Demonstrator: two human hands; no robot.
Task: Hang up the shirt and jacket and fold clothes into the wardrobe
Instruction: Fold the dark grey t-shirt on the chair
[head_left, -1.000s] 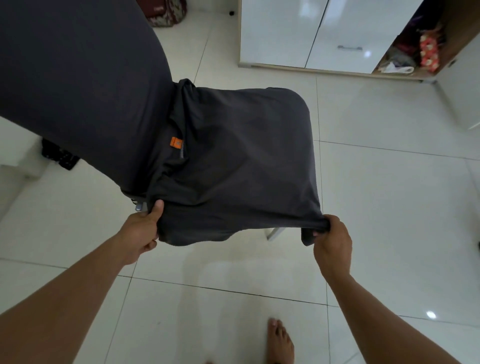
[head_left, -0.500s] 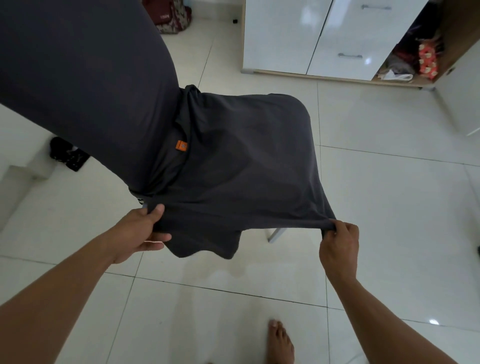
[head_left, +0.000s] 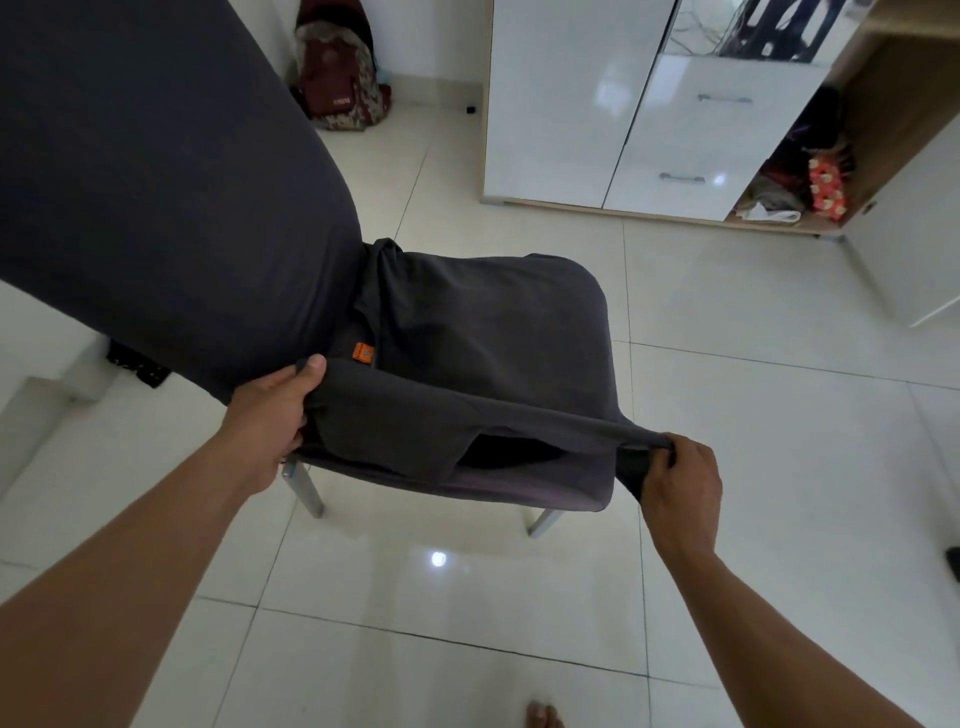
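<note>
A dark grey shirt (head_left: 483, 332) with a small orange tag (head_left: 362, 354) lies spread over the seat of a chair (head_left: 545, 488) with a dark cover. My left hand (head_left: 270, 410) grips the shirt's near left edge beside the tag. My right hand (head_left: 675, 478) pinches its near right corner, just past the seat's front right corner. The edge is stretched taut between both hands and lifted over the seat, toward the chair back (head_left: 156, 182). A fold of the shirt hangs under the lifted edge.
A white wardrobe (head_left: 561, 104) with drawers stands at the back, its right compartment (head_left: 800, 176) open with clothes inside. A backpack (head_left: 340, 93) leans by the wall at the back. A white door panel (head_left: 914, 228) juts out at right. My bare foot (head_left: 543, 714) is on the tiled floor.
Both hands have raised the shirt's near edge and carried it forward over the seat, folding it over itself. The chair's front edge and legs now show below it.
</note>
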